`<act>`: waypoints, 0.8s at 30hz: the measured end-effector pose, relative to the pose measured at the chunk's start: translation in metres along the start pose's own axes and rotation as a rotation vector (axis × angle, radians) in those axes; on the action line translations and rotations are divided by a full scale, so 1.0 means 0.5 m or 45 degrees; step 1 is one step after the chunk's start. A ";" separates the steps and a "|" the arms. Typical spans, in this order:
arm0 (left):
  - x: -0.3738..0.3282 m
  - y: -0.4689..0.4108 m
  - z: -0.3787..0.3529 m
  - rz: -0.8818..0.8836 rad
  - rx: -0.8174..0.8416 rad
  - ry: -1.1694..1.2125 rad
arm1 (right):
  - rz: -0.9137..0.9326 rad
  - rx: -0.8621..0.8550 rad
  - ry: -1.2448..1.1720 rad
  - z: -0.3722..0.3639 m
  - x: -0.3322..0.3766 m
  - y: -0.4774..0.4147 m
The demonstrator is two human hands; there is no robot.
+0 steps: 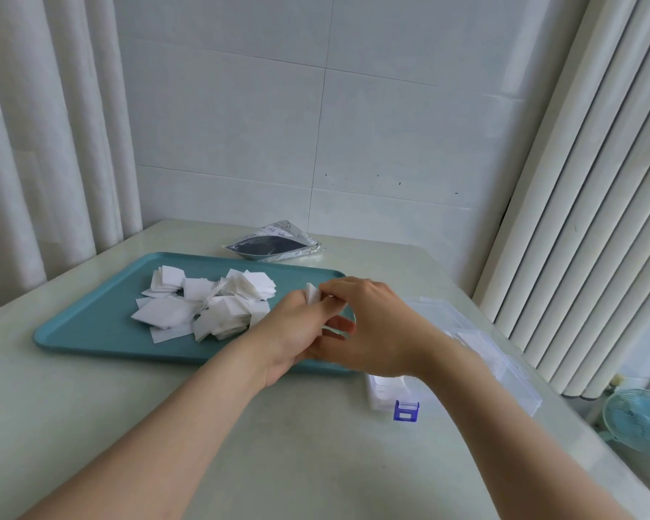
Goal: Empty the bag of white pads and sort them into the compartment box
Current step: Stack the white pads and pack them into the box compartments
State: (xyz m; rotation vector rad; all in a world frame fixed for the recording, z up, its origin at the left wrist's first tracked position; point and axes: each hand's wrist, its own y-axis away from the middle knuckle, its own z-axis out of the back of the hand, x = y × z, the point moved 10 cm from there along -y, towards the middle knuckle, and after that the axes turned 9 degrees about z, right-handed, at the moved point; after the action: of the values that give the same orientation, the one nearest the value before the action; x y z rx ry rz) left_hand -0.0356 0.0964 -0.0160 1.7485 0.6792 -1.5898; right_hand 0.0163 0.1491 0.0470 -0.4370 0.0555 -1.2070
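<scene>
The left hand [289,332] and right hand [376,328] are pinching one pad [312,293] over the right end of the tray [91,332].

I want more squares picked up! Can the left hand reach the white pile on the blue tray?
Probably yes: the left hand is right beside the pile, nothing between, though it holds a pad.

Teal tray [91,334], curtains [34,144], perhaps a fan [639,418]
</scene>
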 end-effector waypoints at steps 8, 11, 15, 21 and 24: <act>-0.061 0.030 -0.015 -0.543 -0.538 -0.793 | -0.083 -0.327 -0.423 0.054 -0.047 0.093; -0.067 0.042 -0.042 -0.631 -0.632 -0.920 | -0.063 -0.410 -0.423 0.056 -0.050 0.111; -0.062 0.039 -0.067 -0.694 -0.576 -0.948 | -0.114 -0.540 -0.401 0.057 -0.064 0.120; -0.058 0.046 -0.079 -0.670 -0.405 -0.842 | -0.134 -0.716 -0.544 0.062 -0.067 0.121; -0.058 0.047 -0.099 -0.686 -0.282 -0.803 | -0.106 -0.685 -0.613 0.060 -0.057 0.117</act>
State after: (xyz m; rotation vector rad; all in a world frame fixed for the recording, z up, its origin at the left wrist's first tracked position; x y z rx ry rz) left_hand 0.0104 0.1213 0.0175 0.8488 0.9963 -2.1757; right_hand 0.0663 0.2007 0.0485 -1.2014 -0.0552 -1.1319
